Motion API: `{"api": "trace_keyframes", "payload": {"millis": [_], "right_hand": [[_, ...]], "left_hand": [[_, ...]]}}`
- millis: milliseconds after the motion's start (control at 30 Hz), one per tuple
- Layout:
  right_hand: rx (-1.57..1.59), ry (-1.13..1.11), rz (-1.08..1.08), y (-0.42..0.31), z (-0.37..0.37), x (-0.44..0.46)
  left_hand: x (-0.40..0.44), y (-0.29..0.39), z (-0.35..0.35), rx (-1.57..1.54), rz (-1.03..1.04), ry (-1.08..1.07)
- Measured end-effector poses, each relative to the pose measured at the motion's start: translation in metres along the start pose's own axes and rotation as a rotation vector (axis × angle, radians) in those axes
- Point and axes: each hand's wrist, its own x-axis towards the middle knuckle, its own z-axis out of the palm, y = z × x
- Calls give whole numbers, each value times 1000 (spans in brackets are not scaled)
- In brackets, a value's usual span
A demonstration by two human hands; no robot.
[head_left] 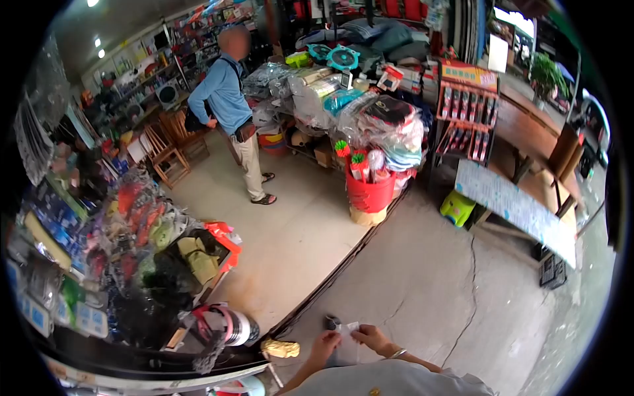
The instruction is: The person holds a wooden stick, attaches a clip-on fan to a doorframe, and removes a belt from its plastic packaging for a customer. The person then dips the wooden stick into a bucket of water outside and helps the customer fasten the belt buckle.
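Low in the view, in front of my body, a small whitish, partly see-through piece [348, 338] hangs between my two hands; it looks like thin plastic or paper, but I cannot tell which. My left hand [323, 347] pinches its left side. On the opposite side, the fingers of my right hand [374, 338] are closed on its edge, and a bracelet [398, 353] circles that wrist. Just beyond the piece, a dark rounded thing [332, 321] shows near the ground, possibly a shoe tip.
A person in a blue shirt [226, 96] stands inside the shop. Packed goods [132, 231] crowd the left. A red bucket [370, 193] stands by the threshold. To the right are a display rack [467, 105], a long board [515, 208] and a green stool [457, 208].
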Motion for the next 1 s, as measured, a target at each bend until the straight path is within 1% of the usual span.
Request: {"api": "trace_keyframes", "payload": {"millis": [33,67,100,167,233,300,333,367,433,467,500,533,567,600,633,700,733,767,833,867,900,967,1000], "right_hand": [[-108,4,35,-4,-9,13],[-49,-24,5,-16,-13,37],[-63,-28,7,-29,-22,59],[19,-73,-60,-71,-31,100],[-31,-76,-42,-84,-39,139],[-31,20,-78,-93,-44,180],[-91,10,-54,-106,-45,193],[-92,-4,-53,-110,-45,210],[-17,18,12,-114,-45,242],[-87,42,71,-128,-47,255],[-94,35,69,-126,-54,278],[-50,4,38,-116,-61,302],[-6,-27,8,-122,-70,324],[24,-74,4,-128,-80,347],[20,-73,-2,-139,-88,370],[4,-182,46,-166,-110,418],[-25,-219,43,-186,-120,442],[-3,-214,32,-203,-123,464],[-155,-276,-9,-240,-141,512],[-139,-299,-105,-248,-145,536],[-152,-294,-101,-260,-149,555],[-298,-391,-283,-292,-148,588],[-305,-422,-295,-297,-146,605]], "left_hand": [[14,10,-1,-8,-39,-10],[34,34,-4,-40,-61,-52],[59,47,-7,-54,-57,-50],[102,68,-20,-42,113,-50],[130,89,-27,-19,99,15],[159,111,-33,43,171,-6],[175,114,-35,-23,177,-28],[190,118,-41,-25,176,-14],[214,130,-44,25,115,0],[223,151,-43,62,65,49],[242,154,-46,56,68,57],[260,153,-47,49,54,103],[280,151,-49,42,39,148],[302,151,-51,-27,41,132],[320,158,-51,-28,48,131],[360,182,-48,-106,-21,209],[376,211,-43,-117,-97,266],[394,226,-46,-91,-95,264],[433,251,-43,-253,108,216],[452,265,-45,-243,165,179],[473,270,-51,-232,226,186],[491,320,-46,-156,216,304],[509,315,-58,-170,235,325]]}}
